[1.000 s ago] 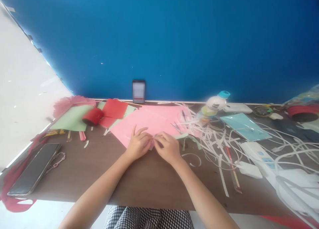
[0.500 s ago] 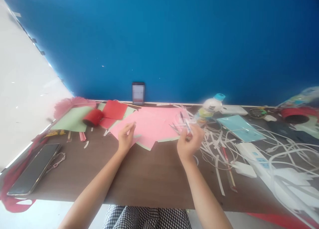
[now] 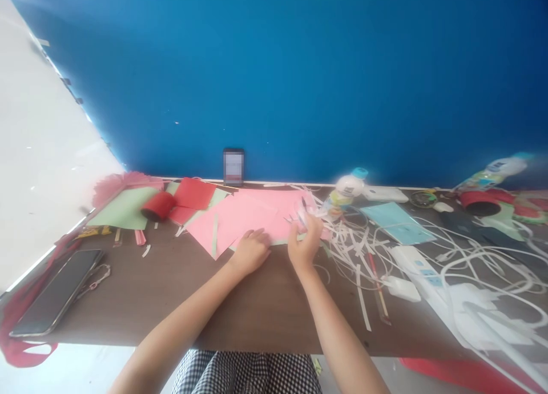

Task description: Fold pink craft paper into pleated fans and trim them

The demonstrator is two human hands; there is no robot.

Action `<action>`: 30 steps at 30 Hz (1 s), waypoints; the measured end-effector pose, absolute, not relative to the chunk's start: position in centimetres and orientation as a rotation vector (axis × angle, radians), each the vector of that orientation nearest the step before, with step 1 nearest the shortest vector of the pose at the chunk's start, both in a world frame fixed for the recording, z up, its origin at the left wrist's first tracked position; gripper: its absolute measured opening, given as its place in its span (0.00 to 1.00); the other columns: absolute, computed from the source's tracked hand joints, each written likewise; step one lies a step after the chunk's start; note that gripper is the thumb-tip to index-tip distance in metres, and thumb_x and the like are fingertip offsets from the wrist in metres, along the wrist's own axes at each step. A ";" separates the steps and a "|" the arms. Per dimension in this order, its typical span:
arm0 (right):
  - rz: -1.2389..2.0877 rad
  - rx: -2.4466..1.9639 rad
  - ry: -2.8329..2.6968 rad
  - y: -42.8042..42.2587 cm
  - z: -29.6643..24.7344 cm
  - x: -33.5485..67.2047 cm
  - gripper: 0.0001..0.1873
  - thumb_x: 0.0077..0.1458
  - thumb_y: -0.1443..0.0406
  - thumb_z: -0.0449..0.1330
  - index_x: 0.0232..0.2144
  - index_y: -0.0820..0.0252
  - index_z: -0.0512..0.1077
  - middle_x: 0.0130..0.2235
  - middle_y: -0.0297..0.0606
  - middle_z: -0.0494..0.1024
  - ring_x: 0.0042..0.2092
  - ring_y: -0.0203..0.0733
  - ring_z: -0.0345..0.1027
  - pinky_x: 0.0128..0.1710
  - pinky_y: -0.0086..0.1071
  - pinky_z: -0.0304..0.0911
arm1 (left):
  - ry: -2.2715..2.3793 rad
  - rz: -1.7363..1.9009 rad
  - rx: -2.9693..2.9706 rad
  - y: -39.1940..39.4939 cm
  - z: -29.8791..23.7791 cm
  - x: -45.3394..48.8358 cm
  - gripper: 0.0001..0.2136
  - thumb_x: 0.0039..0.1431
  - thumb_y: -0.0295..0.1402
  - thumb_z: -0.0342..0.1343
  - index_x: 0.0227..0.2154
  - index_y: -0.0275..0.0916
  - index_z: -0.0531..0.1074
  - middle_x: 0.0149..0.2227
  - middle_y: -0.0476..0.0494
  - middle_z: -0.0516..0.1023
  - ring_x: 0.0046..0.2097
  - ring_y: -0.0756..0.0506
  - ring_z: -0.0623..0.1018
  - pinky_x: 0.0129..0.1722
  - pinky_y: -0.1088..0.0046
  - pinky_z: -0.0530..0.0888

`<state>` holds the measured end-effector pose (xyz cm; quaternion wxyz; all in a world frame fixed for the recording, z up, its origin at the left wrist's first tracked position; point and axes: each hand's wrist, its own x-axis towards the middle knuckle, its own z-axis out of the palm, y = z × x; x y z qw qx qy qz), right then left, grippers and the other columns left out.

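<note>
My left hand (image 3: 252,251) rests palm down at the near edge of the pink paper (image 3: 252,211), its fingers laid out and holding nothing I can see. Close by on the right, my right hand (image 3: 305,242) is closed, thumb and fingers curled together. Thin dark points (image 3: 289,218) and a dark pen-like stick (image 3: 304,203) show at its fingertips. Blur hides what they belong to and whether the hand grips them. A narrow pale green strip (image 3: 214,234) lies across the pink paper, left of my left hand.
Right of my hands are white paper strips (image 3: 342,240), a tilted bottle (image 3: 349,187), a light blue packet (image 3: 398,222), and a power strip (image 3: 422,268) with tangled cables. On the left lie a red roll (image 3: 158,205), green paper (image 3: 124,208) and a large phone (image 3: 57,291).
My left hand has moved right, from a pinch to lying flat on the paper. My right hand has come closer to it. The green strip now shows on the pink paper; the view has shifted slightly.
</note>
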<state>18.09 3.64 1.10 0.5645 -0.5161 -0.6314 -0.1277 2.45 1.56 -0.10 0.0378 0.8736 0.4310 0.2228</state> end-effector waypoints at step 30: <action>-0.419 -1.371 -1.574 3.0 1.7 17.9 0.12 0.56 0.66 0.49 0.35 0.57 0.72 0.31 0.40 0.75 0.34 0.42 0.67 0.35 0.34 0.55 | 1.331 1.548 0.983 3.1 -0.3 -1.2 0.14 0.47 0.35 0.54 0.36 0.34 0.74 0.33 0.43 0.77 0.30 0.48 0.77 0.35 0.67 0.74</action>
